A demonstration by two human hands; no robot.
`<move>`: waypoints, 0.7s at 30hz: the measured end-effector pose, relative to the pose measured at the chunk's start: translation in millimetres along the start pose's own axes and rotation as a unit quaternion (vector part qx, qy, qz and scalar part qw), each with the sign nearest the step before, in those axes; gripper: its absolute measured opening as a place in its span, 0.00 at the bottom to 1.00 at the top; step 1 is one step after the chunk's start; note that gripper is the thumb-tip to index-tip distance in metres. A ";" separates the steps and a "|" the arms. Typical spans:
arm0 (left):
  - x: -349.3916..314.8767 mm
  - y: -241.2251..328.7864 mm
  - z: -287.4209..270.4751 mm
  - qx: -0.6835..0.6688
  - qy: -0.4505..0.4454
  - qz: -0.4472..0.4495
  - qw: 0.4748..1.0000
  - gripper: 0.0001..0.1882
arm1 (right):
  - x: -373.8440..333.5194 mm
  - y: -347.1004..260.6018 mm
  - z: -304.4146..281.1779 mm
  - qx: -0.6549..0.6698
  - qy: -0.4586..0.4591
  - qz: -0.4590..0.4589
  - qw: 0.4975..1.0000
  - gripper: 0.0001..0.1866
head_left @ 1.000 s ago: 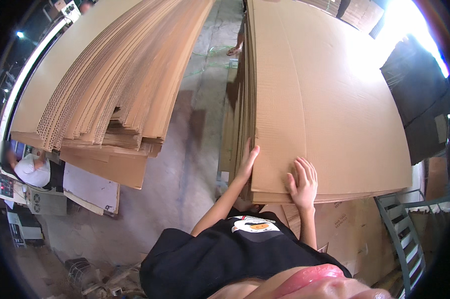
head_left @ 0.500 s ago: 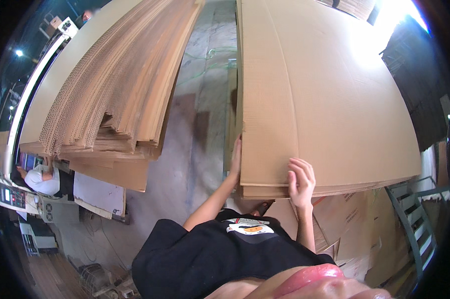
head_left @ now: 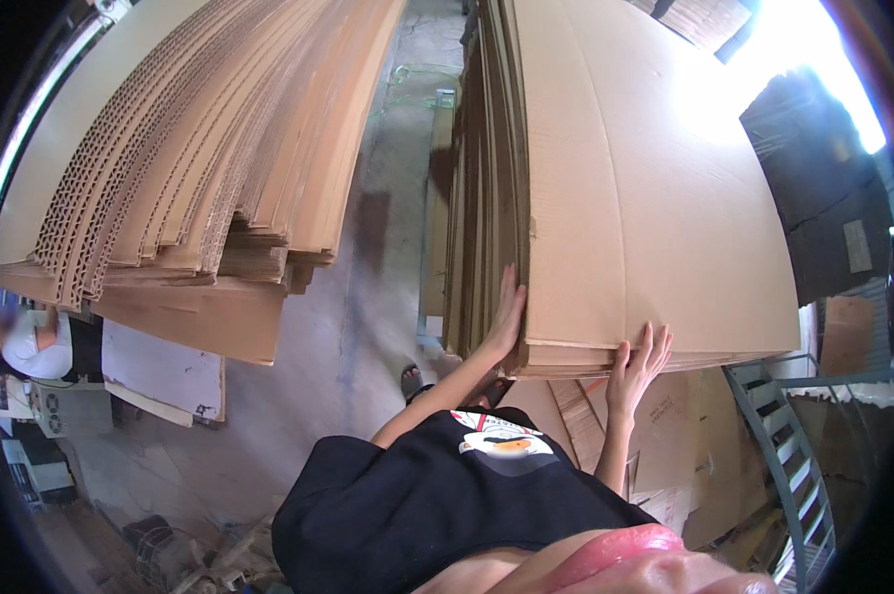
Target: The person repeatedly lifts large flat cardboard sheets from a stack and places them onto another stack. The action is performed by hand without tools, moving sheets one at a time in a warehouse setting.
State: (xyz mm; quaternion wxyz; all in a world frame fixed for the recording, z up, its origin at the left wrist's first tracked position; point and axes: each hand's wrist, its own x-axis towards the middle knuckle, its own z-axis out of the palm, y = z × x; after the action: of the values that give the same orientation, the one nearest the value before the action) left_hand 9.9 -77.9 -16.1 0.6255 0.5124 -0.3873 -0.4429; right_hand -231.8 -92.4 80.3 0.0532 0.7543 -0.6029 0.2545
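Head view — right of centre, the right hand (head_left: 639,374) has uncurled onto the cardboard stack (head_left: 684,218), left hand (head_left: 507,319) open alongside — neither gripping, both apparently steadying it.

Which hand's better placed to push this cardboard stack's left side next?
Probably the left hand: it is against the left side of the cardboard stack, while the right hand is at its near edge.

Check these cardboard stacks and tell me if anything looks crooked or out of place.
Yes, the left stack looks askew: its near ends are staggered rather than flush, and a lower sheet sticks out beneath the others. The right stack looks flatter on top, though layers along its left side look uneven.
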 end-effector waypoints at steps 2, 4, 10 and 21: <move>0.8 5.8 -4.3 0.011 -0.012 -0.011 1.000 0.40 | -2.1 -0.9 3.8 -0.021 -0.014 0.008 1.000 0.32; -0.7 14.1 -9.3 0.002 -0.028 -0.032 0.999 0.40 | -1.8 -4.1 4.7 -0.029 -0.011 0.017 0.999 0.32; 2.7 21.2 -19.7 0.002 -0.049 -0.050 0.998 0.42 | 9.7 -3.8 -21.1 0.077 0.028 -0.014 0.997 0.38; -39.2 96.1 25.8 -0.280 -0.057 -0.009 0.958 0.37 | 13.7 16.6 -49.1 -0.102 -0.027 -0.116 0.988 0.58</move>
State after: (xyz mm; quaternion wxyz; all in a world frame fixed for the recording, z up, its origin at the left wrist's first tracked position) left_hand -11.3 -40.4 81.8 0.7168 0.2944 -0.2777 -0.5678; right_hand -261.1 -90.0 125.1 0.1423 0.8164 -0.5353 0.1634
